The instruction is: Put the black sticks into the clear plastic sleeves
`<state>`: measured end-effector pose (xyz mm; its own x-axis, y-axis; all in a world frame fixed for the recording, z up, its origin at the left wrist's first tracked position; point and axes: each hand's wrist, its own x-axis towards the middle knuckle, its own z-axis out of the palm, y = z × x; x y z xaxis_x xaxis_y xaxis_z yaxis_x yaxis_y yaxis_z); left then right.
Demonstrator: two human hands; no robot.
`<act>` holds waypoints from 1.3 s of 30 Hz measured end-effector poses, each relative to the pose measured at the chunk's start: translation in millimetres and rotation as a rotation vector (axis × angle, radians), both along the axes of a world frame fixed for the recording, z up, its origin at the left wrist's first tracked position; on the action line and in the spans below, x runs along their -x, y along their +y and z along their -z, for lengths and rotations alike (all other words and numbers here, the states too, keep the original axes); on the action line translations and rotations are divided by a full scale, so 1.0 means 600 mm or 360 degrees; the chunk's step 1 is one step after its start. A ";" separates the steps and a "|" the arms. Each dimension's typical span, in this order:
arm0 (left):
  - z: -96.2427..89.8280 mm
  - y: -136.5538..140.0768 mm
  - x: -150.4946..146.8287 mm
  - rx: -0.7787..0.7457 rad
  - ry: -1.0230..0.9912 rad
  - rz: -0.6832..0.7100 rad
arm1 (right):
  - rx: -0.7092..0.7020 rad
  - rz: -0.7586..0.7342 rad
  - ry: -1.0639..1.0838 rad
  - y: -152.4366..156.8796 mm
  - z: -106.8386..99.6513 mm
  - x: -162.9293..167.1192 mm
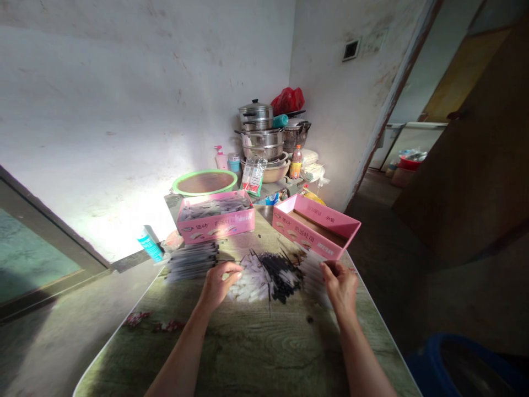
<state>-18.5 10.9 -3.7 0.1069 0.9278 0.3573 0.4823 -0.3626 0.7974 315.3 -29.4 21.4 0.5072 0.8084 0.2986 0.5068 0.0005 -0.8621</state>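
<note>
My left hand [219, 282] is at the left edge of a heap of short white pieces [250, 278], thumb and forefinger pinched together. What they hold, if anything, is too small to make out. Black pieces [283, 275], slim like pen caps, lie heaped against the white ones. My right hand [342, 284] is closed at the fingertips beside a row of clear, pen-like tubes [314, 278]; whatever is between its fingers is hidden. Left of my left hand, a stack of pen-like sticks with dark ends [192, 262] lies sideways on the wood-patterned table [273, 353].
A pink box [217, 229] full of similar sticks stands at the back left. Another pink box [316, 226] at the right shows its brown bottom. Behind are a green-rimmed basin [204, 182], stacked steel pots [260, 132] and a bottle [296, 162]. A blue-white tube [149, 245] stands left.
</note>
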 end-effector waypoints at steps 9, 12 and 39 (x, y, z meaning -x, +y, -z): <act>0.001 -0.003 -0.020 -0.0159 0.0262 0.0136 | 0.0815 0.0431 -0.0736 -0.010 -0.024 -0.060; -0.004 -0.006 -0.014 -0.0132 0.0232 0.0070 | 0.0626 0.0385 -0.0789 -0.008 -0.015 -0.050; 0.002 -0.033 0.212 0.0542 0.0642 -0.1569 | 0.0104 -0.0118 -0.0756 0.000 0.030 0.026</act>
<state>-145.9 -9.2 -4.7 -0.6785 0.7137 0.1738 0.6845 0.5284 0.5023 299.6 -29.3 3.5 0.2675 0.8620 0.4306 0.8450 0.0050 -0.5348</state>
